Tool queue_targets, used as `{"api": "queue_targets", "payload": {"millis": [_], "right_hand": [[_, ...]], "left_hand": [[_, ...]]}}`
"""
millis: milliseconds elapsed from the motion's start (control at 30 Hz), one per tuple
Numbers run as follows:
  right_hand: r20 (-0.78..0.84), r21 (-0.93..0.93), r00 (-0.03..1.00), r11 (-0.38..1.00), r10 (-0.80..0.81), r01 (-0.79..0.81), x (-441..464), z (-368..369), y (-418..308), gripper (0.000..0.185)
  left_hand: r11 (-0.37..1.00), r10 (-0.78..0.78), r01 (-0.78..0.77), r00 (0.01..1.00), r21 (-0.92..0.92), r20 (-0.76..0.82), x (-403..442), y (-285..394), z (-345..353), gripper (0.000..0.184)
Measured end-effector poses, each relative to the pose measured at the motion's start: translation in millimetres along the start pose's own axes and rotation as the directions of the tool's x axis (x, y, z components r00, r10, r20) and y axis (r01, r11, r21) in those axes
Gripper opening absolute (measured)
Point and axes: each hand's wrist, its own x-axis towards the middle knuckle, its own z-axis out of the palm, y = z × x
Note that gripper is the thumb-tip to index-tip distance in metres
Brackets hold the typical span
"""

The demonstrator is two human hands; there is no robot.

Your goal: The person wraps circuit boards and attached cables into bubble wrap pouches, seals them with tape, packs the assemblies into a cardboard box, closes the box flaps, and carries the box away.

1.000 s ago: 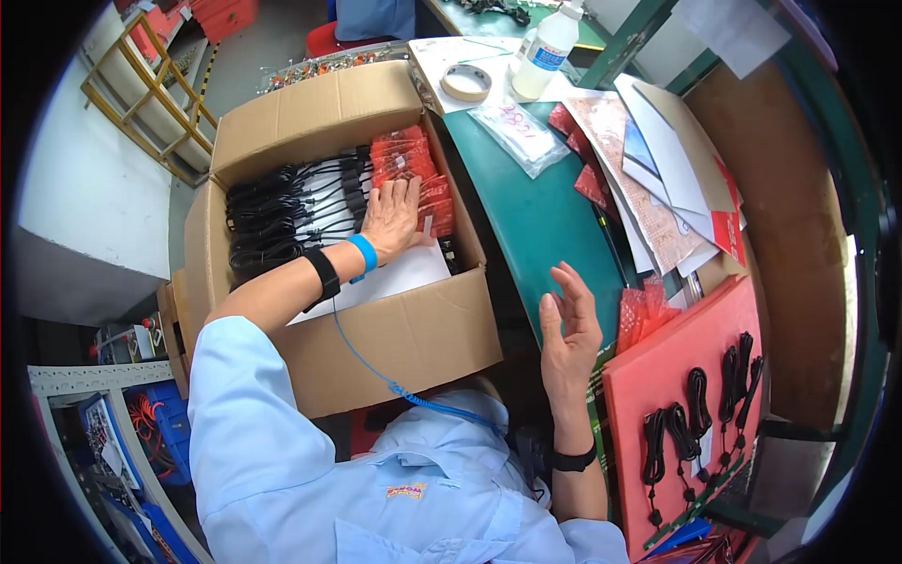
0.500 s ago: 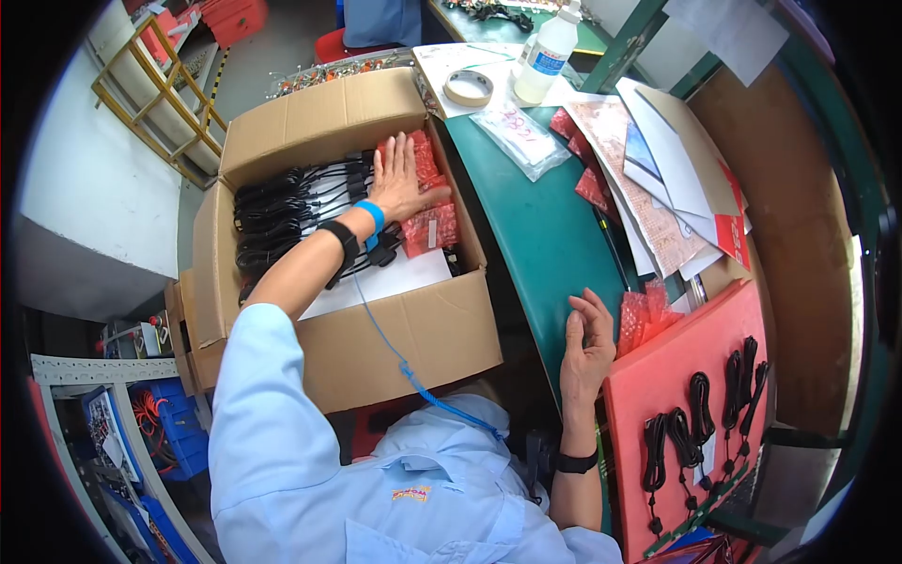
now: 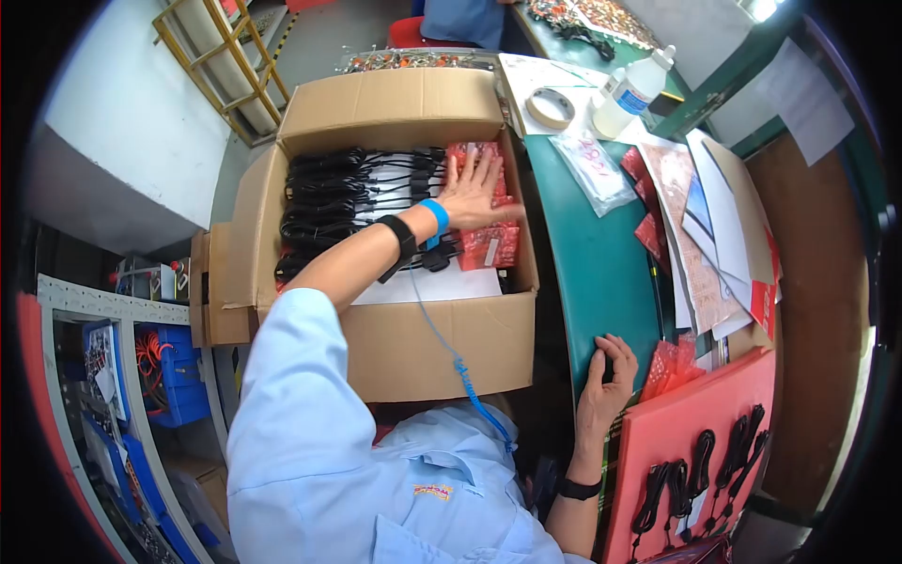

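Observation:
My left hand [image 3: 476, 199] lies with fingers spread on red bubble wrap [image 3: 489, 246] along the right side of an open cardboard box [image 3: 437, 343]. A blue wrist strap with a coiled cord is on that wrist. Beside the hand, bundled black cables [image 3: 324, 193] with connectors lie in rows over a white sheet [image 3: 427, 287]. My right hand [image 3: 606, 383] rests at the near edge of the green tabletop [image 3: 597, 254], fingers loosely curled and thumb apart, holding nothing. Close to it is a piece of red bubble wrap [image 3: 669, 367].
Several coiled black cables [image 3: 700, 465] sit on a pink foam sheet [image 3: 639, 461] at right. Papers [image 3: 723, 226], a plastic bag [image 3: 592, 167], a tape roll [image 3: 551, 108] and a bottle [image 3: 631, 99] lie along the bench. Shelving [image 3: 127, 315] stands left; another person [image 3: 462, 21] is behind.
The camera view has turned left, so the scene sits further right in the picture. My left hand stays on the bubble wrap, its fingers spread a little wider. My right hand stays by the table edge.

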Motion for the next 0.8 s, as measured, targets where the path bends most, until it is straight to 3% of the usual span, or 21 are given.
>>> {"api": "queue_targets", "payload": {"millis": [167, 333, 400, 533, 600, 667, 700, 767, 800], "right_hand": [[0.006, -0.034, 1.000, 0.999, 0.026, -0.026, -0.2, 2.7, -3.4, 0.014], [0.009, -0.043, 1.000, 0.999, -0.009, 0.010, -3.5, -0.6, -3.0, 0.015], [0.014, -0.034, 1.000, 0.999, -0.024, 0.024, -3.6, -0.8, -2.1, 0.015], [0.025, -0.054, 0.998, 0.997, -0.054, 0.055, -4.6, -0.6, 0.0, 0.016], [0.024, -0.062, 0.996, 0.995, -0.081, 0.082, -3.6, -1.1, 0.4, 0.016], [0.022, -0.050, 0.997, 0.996, -0.070, 0.071, -4.5, -0.1, 1.1, 0.016], [0.019, -0.046, 0.998, 0.997, -0.064, 0.064, -4.7, 0.7, 1.1, 0.016], [0.013, -0.042, 0.998, 0.997, -0.068, 0.069, -4.5, 3.9, -0.4, 0.016], [0.007, -0.045, 0.998, 0.997, -0.069, 0.070, -4.4, 4.4, -1.1, 0.016]], "left_hand": [[0.957, 0.284, -0.286, 0.958, 0.057, 0.045, -60.2, 11.8, 18.2, 0.104], [0.947, 0.308, -0.315, 0.946, 0.067, 0.098, -47.3, -3.1, 25.4, 0.107], [0.902, 0.377, -0.343, 0.922, -0.264, 0.090, -34.8, -28.4, 28.3, 0.110], [0.972, 0.228, -0.222, 0.970, -0.081, 0.087, -81.8, -77.7, -83.7, 0.127], [0.969, 0.124, -0.190, 0.927, 0.158, 0.354, -129.0, -105.4, -110.4, 0.132], [0.923, -0.067, -0.142, 0.857, 0.358, 0.511, -174.4, -117.1, -107.7, 0.130], [0.921, -0.067, -0.143, 0.858, 0.363, 0.508, -189.3, -126.5, -94.9, 0.130], [0.940, -0.007, -0.088, 0.961, 0.330, 0.275, -210.5, -148.6, -58.0, 0.127], [0.939, 0.003, -0.097, 0.962, 0.329, 0.273, -214.8, -155.3, -51.1, 0.127]]}}
